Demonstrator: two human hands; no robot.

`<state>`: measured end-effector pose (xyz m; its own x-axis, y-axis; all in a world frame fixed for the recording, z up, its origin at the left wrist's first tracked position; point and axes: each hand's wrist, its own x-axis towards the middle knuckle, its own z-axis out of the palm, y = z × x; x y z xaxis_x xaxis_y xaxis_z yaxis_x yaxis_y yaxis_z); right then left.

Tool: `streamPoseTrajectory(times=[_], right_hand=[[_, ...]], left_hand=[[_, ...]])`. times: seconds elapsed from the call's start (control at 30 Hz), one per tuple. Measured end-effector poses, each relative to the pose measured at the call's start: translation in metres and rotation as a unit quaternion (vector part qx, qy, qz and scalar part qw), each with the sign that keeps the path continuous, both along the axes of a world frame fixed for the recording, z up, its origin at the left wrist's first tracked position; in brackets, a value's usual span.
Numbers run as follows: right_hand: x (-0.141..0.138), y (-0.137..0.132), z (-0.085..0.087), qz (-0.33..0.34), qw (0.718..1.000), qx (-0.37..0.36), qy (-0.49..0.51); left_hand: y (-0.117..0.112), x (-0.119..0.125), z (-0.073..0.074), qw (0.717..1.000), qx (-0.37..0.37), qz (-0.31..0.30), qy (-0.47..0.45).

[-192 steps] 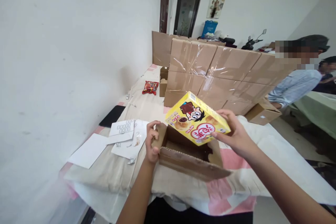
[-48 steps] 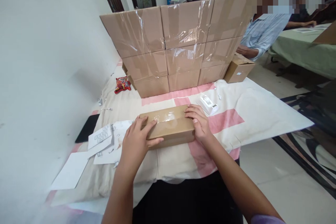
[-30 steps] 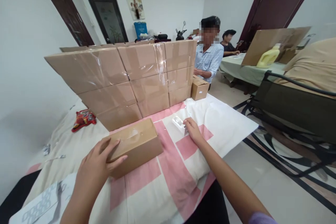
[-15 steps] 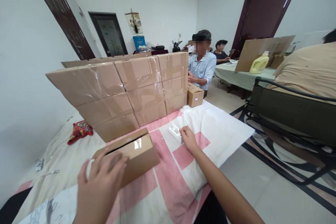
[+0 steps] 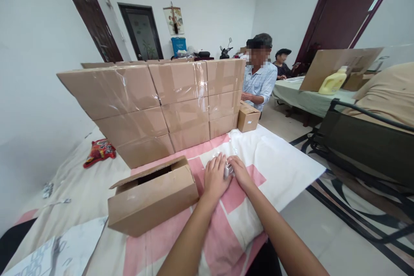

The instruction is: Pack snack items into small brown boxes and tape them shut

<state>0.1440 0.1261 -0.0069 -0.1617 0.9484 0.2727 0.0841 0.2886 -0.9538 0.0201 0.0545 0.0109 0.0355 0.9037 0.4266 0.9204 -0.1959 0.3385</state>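
My left hand (image 5: pixel 214 177) and my right hand (image 5: pixel 239 170) meet over a small white device (image 5: pixel 228 169) lying on the pink-and-white cloth (image 5: pixel 284 168). The fingers of both hands are curled round it and it shows only between them. To the left lies a small cardboard box (image 5: pixel 152 196) with its top flaps partly lifted. Neither hand touches that box.
A wall of taped cardboard boxes (image 5: pixel 161 103) stands behind, with one small box (image 5: pixel 248 117) at its right end. A red snack packet (image 5: pixel 99 151) lies at the left, and papers (image 5: pixel 54 252) at the near left. A seated person (image 5: pixel 258 79) is beyond, with a dark chair (image 5: pixel 365 138) at the right.
My left hand left the small cardboard box and crossed right to join my right hand on the white device. The box's top flaps have sprung up.
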Motion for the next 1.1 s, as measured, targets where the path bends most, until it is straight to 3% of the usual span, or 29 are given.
streamPoseTrajectory(times=[0.2, 0.3, 0.47, 0.63, 0.83, 1.1], right_hand=[[-0.001, 0.004, 0.0, 0.006, 0.999, -0.037, -0.002], [0.0, 0.004, 0.006, 0.021, 0.998, -0.063, -0.008], [0.001, 0.003, 0.016, 0.04, 0.995, -0.088, -0.026], [0.006, 0.0, 0.026, 0.046, 0.993, -0.096, -0.053], [0.01, -0.012, 0.04, 0.006, 0.991, -0.105, -0.077], [0.027, -0.043, 0.043, -0.016, 0.969, -0.23, -0.092]], left_hand=[[0.0, -0.003, -0.007, 0.999, -0.003, 0.018, -0.03], [0.002, -0.003, -0.008, 0.999, -0.016, 0.02, -0.041], [0.006, -0.005, -0.01, 0.988, -0.058, 0.079, -0.118], [0.006, -0.007, -0.008, 0.985, -0.069, 0.087, -0.133], [0.005, -0.009, -0.009, 0.986, -0.063, 0.077, -0.131], [0.004, -0.006, -0.002, 0.983, -0.092, 0.129, -0.089]])
